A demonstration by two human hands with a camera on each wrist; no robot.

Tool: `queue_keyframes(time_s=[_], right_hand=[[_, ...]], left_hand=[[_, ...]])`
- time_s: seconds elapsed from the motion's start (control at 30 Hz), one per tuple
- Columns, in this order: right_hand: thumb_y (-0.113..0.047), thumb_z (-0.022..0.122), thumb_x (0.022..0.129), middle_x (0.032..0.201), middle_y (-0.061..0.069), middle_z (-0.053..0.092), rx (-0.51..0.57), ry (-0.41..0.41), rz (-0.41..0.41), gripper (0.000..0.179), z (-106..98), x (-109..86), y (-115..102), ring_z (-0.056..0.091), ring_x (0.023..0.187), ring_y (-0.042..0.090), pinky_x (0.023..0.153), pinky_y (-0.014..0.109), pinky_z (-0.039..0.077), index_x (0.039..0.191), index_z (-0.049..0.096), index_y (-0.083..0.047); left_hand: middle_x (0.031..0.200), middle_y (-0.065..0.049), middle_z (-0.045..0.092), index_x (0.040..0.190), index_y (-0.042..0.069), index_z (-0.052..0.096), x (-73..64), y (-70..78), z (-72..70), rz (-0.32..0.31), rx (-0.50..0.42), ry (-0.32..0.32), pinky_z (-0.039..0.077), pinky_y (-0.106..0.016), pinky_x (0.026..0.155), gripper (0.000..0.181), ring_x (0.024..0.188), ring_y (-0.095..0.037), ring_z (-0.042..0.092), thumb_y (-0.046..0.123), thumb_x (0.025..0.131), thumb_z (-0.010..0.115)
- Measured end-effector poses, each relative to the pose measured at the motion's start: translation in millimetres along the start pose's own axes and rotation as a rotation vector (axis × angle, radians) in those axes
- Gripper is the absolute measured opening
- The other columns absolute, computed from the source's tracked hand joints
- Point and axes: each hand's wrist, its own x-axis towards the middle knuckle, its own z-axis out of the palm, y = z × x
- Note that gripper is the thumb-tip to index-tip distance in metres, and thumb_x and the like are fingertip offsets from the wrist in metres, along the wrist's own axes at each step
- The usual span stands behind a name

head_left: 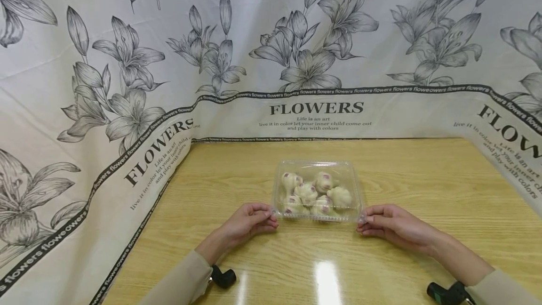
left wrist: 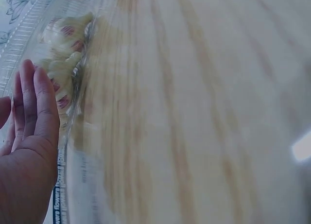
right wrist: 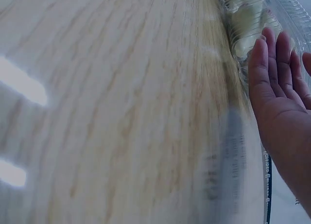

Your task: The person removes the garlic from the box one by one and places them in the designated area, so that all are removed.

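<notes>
A clear plastic clamshell box (head_left: 315,166) sits on the table with its lid down. Inside lie several pale, bulb-shaped pieces with purple marks, looking like garlic bulbs (head_left: 306,193). At the box's near left corner, my left hand (head_left: 250,222) pinches the rim between thumb and fingers. On the opposite side, my right hand (head_left: 391,225) pinches the near right corner the same way. Both wrist views show the fingers reaching along the box's side: the left hand (left wrist: 34,131) beside the bulbs, the right hand (right wrist: 282,93) likewise.
The wooden table (head_left: 228,168) shows bright light reflections near its front. A white curtain (head_left: 237,116) with printed flowers and lettering borders it at the back and both sides. Dark wrist-worn devices (head_left: 223,277) sit at both sleeves.
</notes>
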Motion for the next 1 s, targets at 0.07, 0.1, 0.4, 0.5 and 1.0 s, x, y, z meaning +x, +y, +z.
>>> queue_keyframes(time_s=[0.07, 0.1, 0.4, 0.5, 1.0], right_hand=[[0.003, 0.034, 0.110, 0.126, 0.021, 0.064, -0.004, 0.000, 0.000, 0.029, 0.4, -0.5, -0.1, 0.064, 0.122, 0.030, 0.111, 0.043, 0.047, 0.129, 0.053, 0.014], [0.003, 0.034, 0.110, 0.126, 0.021, 0.064, -0.010, 0.002, -0.001, 0.029, 0.6, -0.5, -0.1, 0.064, 0.122, 0.030, 0.111, 0.043, 0.047, 0.129, 0.053, 0.014], [0.002, 0.036, 0.110, 0.124, 0.021, 0.063, -0.076, 0.029, -0.024, 0.028, 2.4, 0.2, 1.0, 0.064, 0.119, 0.029, 0.109, 0.041, 0.049, 0.128, 0.051, 0.017], [0.001, 0.036, 0.110, 0.123, 0.019, 0.063, -0.087, 0.026, -0.029, 0.028, 2.8, 0.3, 1.3, 0.065, 0.117, 0.026, 0.108, 0.039, 0.051, 0.127, 0.052, 0.016], [-0.002, 0.039, 0.111, 0.121, 0.019, 0.062, -0.174, 0.081, -0.047, 0.028, 6.3, 3.4, 3.6, 0.065, 0.114, 0.023, 0.102, 0.036, 0.055, 0.126, 0.049, 0.020]], left_hand=[[0.101, -0.011, 0.071, 0.110, -0.001, 0.063, -0.6, -0.1, 0.4, -0.001, -0.003, 0.008, 0.059, -0.041, 0.097, 0.011, 0.096, -0.021, 0.072, 0.001, 0.105, 0.053], [0.101, -0.011, 0.072, 0.110, 0.000, 0.064, -0.6, -0.2, 0.4, 0.001, -0.004, 0.012, 0.058, -0.041, 0.097, 0.011, 0.096, -0.021, 0.072, 0.001, 0.105, 0.054], [0.102, -0.010, 0.072, 0.101, 0.004, 0.069, 1.1, -1.7, -0.4, 0.040, -0.032, 0.059, 0.058, -0.034, 0.098, 0.020, 0.098, -0.019, 0.073, -0.007, 0.102, 0.054], [0.101, -0.010, 0.072, 0.102, 0.004, 0.068, 0.1, -1.2, 0.4, 0.020, -0.057, 0.051, 0.058, -0.033, 0.097, 0.018, 0.098, -0.019, 0.072, -0.007, 0.102, 0.053], [0.102, -0.013, 0.071, 0.113, -0.007, 0.064, 0.2, -0.6, -0.3, 0.010, -0.054, 0.049, 0.058, -0.034, 0.097, 0.014, 0.099, -0.020, 0.072, -0.005, 0.103, 0.054]])
